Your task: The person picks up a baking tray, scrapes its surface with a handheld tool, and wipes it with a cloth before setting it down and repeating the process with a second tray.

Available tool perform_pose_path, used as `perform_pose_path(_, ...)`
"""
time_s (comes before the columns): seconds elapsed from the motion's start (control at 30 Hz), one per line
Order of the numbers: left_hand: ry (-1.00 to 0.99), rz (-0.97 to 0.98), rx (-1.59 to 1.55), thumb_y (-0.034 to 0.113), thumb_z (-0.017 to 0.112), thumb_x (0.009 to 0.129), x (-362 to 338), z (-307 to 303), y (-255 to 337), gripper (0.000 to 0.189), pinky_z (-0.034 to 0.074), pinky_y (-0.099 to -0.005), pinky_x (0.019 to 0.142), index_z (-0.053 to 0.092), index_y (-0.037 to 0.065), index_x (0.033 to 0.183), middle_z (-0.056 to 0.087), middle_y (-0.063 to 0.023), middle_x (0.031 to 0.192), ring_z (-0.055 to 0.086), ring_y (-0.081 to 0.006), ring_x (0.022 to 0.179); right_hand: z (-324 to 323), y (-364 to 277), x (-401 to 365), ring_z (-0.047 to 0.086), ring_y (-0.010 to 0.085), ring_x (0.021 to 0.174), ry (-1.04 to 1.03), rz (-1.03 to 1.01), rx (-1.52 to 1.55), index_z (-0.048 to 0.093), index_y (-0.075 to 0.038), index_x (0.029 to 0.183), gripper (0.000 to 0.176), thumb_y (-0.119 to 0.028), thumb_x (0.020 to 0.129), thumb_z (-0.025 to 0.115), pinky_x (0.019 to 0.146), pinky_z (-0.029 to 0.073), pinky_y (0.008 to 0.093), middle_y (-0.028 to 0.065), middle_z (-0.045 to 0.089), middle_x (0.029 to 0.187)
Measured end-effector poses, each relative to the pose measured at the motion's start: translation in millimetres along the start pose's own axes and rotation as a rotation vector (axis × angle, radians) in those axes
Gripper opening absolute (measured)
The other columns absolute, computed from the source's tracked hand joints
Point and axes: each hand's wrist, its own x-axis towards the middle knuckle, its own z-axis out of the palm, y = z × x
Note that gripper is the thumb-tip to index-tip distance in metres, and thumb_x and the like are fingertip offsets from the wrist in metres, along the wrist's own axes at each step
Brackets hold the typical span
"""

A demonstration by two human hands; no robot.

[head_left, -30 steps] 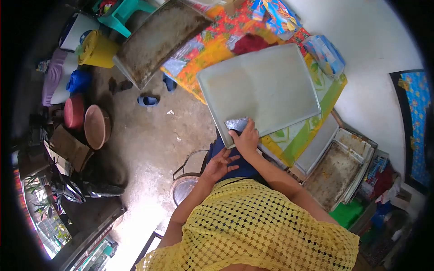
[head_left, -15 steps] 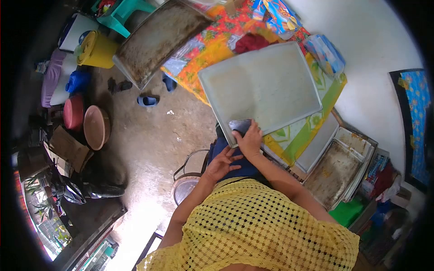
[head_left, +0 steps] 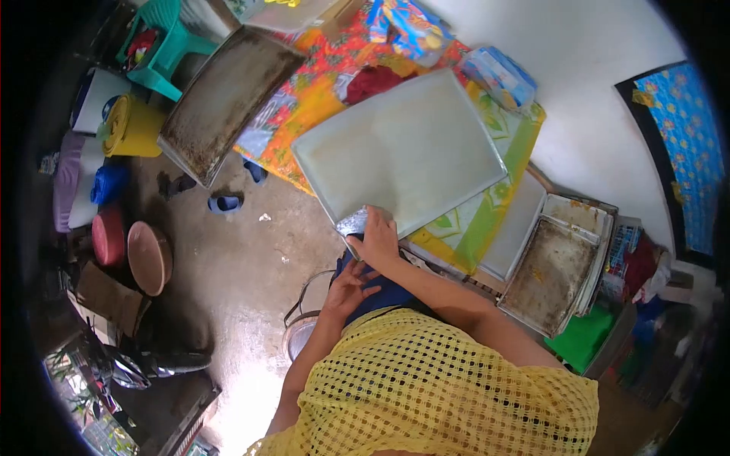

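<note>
A large grey metal baking tray (head_left: 411, 144) lies at a slant on the cloth-covered table, its near corner reaching over the edge towards me. My right hand (head_left: 378, 242) is closed on a flat, shiny metal scraper (head_left: 352, 221) and presses it against the tray at that near corner. Just below the corner is my left hand (head_left: 347, 291), palm turned up and fingers apart, with the fingertips close under the tray's edge and partly hidden by my right hand.
A browned baking tray (head_left: 228, 99) rests at the table's left end. Stacked, stained trays (head_left: 547, 273) stand at the right. A dark red cloth (head_left: 372, 83) and a blue-white pack (head_left: 499, 76) lie behind the tray. Basins (head_left: 150, 258) and slippers (head_left: 226, 204) are on the floor.
The view has shifted, so the scene sits further left. My right hand has drawn the scraper closer to the tray's near corner, and the scraper now catches the light. My left hand stays below the corner.
</note>
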Motion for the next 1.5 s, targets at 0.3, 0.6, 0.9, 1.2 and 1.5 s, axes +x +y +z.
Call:
perform_pose_path(0.3, 0.412, 0.141, 0.829, 0.013, 0.055, 0.088, 36.5, -4.8, 33.3, 0.046, 0.05, -0.0277, 0.058, 0.039, 0.004, 0.131, 0.059, -0.0098, 0.086, 0.059, -0.0158, 0.065, -152.1, 181.9, 64.8, 0.051, 0.0394, 0.114, 0.517, 0.522, -0.039, 0.032, 0.005, 0.133, 0.095, -0.045, 0.066, 0.077, 0.094, 0.039, 0.049, 0.0237, 0.05, 0.126)
perform_pose_path(0.6, 0.427, 0.195, 0.909, 0.007, 0.054, 0.089, 47.2, -4.1, 35.7, 0.037, 0.049, -0.0267, 0.048, 0.043, 0.001, 0.124, 0.059, -0.0098, 0.075, 0.056, -0.0143, 0.051, -120.3, 217.0, 70.4, 0.048, 0.0394, 0.117, 0.421, 0.482, -0.11, 0.031, 0.008, 0.133, 0.099, -0.05, 0.066, 0.076, 0.097, 0.037, 0.0492, 0.026, 0.046, 0.129)
perform_pose_path(0.9, 0.435, 0.151, 0.965, 0.008, 0.055, 0.089, 41.2, 2.3, 42.7, 0.037, 0.048, -0.0262, 0.048, 0.044, 0.002, 0.123, 0.06, -0.011, 0.075, 0.055, -0.0135, 0.05, -150.9, 243.7, 75.5, 0.05, 0.0388, 0.113, 0.634, 0.599, -0.219, 0.036, 0.008, 0.13, 0.092, -0.049, 0.069, 0.074, 0.094, 0.038, 0.0504, 0.0249, 0.049, 0.124)
perform_pose_path(1.2, 0.378, 0.156, 0.986, 0.01, 0.057, 0.089, 42.2, -16.2, 41.4, 0.037, 0.045, -0.0242, 0.043, 0.044, 0.001, 0.122, 0.064, -0.0115, 0.08, 0.054, -0.0126, 0.047, -82.9, 135.1, 45.5, 0.048, 0.04, 0.116, 0.26, 0.428, 0.018, 0.029, 0.005, 0.136, 0.096, -0.048, 0.069, 0.073, 0.1, 0.033, 0.0477, 0.0255, 0.048, 0.127)
perform_pose_path(1.5, 0.339, 0.086, 1.058, 0.011, 0.057, 0.089, 41.4, -14.9, 49.0, 0.038, 0.042, -0.0232, 0.039, 0.042, 0.001, 0.123, 0.064, -0.0117, 0.077, 0.051, -0.0119, 0.044, -167.2, 198.4, 183.4, 0.049, 0.0348, 0.118, 0.553, 0.792, -0.117, 0.027, 0.003, 0.136, 0.094, -0.045, 0.07, 0.075, 0.093, 0.041, 0.0513, 0.0219, 0.047, 0.13)
